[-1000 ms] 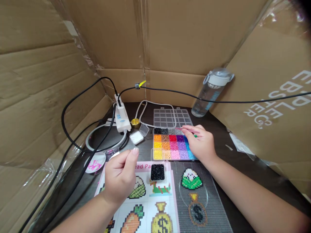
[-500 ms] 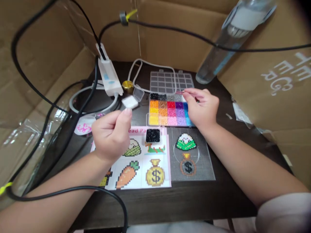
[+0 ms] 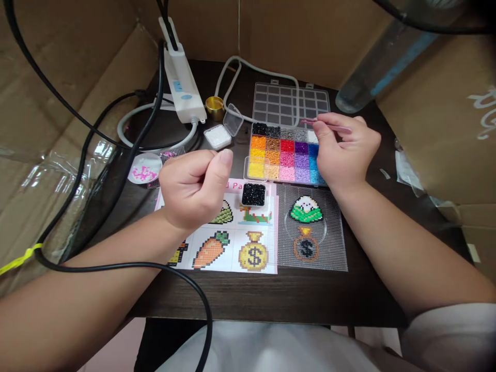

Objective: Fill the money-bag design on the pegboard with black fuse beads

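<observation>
My left hand [image 3: 196,188] is a fist, thumb pressed on the curled index finger, raised over the printed pattern sheet [image 3: 237,232]; nothing shows in it. Pinched in my right hand [image 3: 346,155] are pink tweezers [image 3: 341,128], pointing left above the far right part of the sectioned bead box [image 3: 296,182]. That box holds beads sorted by colour. A small clear case of black beads [image 3: 253,194] sits on the sheet. On the clear pegboard [image 3: 335,253] lie a bead rice ball [image 3: 306,209] and a bead money bag [image 3: 306,248] with a black dollar sign.
A white power strip [image 3: 186,90], a gold cup [image 3: 214,107] and a small case of white beads [image 3: 217,137] stand behind. Pink beads lie in a round dish [image 3: 144,168] at left. A black cable [image 3: 127,265] crosses my left forearm. Cardboard walls [image 3: 287,31] enclose the table.
The view has tipped downward, so the table things sit higher and a little further right. Both hands keep their closed shape, and the tweezers stay in my right hand.
</observation>
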{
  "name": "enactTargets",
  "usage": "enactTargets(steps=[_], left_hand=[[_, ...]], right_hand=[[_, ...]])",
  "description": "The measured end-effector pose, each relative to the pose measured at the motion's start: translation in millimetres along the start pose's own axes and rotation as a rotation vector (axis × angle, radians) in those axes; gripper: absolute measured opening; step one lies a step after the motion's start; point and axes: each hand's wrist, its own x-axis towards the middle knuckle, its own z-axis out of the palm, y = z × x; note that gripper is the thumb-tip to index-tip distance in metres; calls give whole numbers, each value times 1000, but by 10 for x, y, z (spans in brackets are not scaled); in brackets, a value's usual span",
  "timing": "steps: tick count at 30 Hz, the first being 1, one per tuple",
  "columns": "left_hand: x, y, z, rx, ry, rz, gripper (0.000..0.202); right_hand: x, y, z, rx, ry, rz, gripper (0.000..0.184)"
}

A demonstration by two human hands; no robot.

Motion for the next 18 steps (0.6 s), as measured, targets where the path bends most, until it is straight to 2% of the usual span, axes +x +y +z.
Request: enactTargets(steps=[4, 8, 11, 15, 18], left_hand=[[5, 10, -5, 16, -4, 129, 50], [4, 18, 5, 48, -13, 61, 55], [8, 17, 0, 18, -7, 72, 52], [39, 46, -59, 54, -42, 154, 43], [67, 56, -106, 47, -96, 151, 40]], right_hand=[[3, -11, -16, 80, -100, 50, 20], [13, 5, -20, 80, -113, 72, 22], [20, 16, -11, 66, -75, 57, 20], [8, -21, 18, -19, 67, -15, 18], [-14, -82, 71, 33, 38, 31, 16]])
